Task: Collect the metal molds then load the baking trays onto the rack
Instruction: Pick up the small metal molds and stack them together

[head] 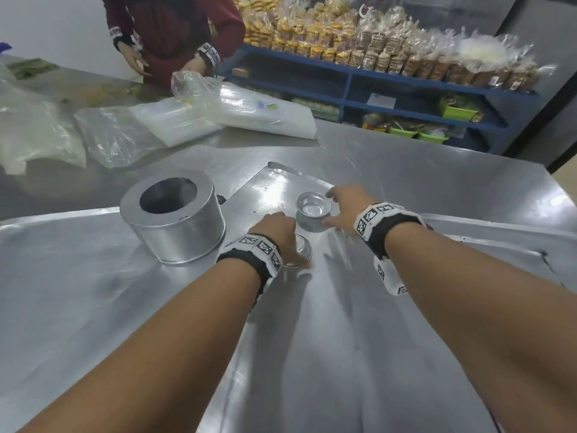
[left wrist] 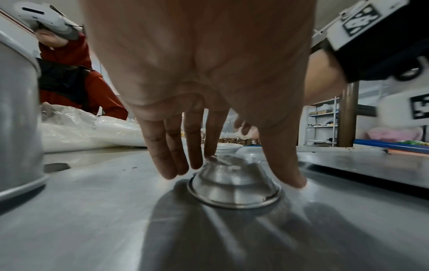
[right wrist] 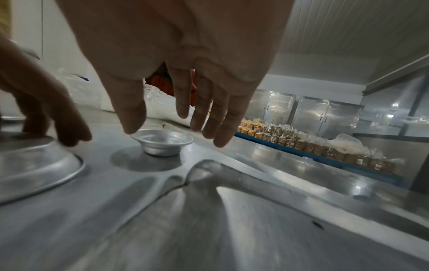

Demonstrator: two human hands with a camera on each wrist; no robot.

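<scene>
Two small metal molds sit on a baking tray (head: 265, 189). One mold (head: 313, 207) (right wrist: 162, 144) stands upright; my right hand (head: 327, 209) (right wrist: 167, 130) hovers over it with straight, spread fingers, the thumb near its rim, and I see no contact. The other mold (head: 303, 249) (left wrist: 234, 183) lies upside down, nearer to me. My left hand (head: 296, 245) (left wrist: 232, 177) straddles it with straight fingers: the thumb is down by its right rim, a finger touches its top, and the other fingertips (left wrist: 171, 170) stay just left of it. Further trays (head: 78, 292) overlap around it.
A large metal cylinder pot (head: 173, 214) stands left of my left hand. Plastic bags (head: 193, 120) lie at the table's far side, where another person's hands (head: 137, 60) work. A blue shelf (head: 390, 85) of packaged biscuits is behind. A raised tray rim (right wrist: 232, 176) runs below my right hand.
</scene>
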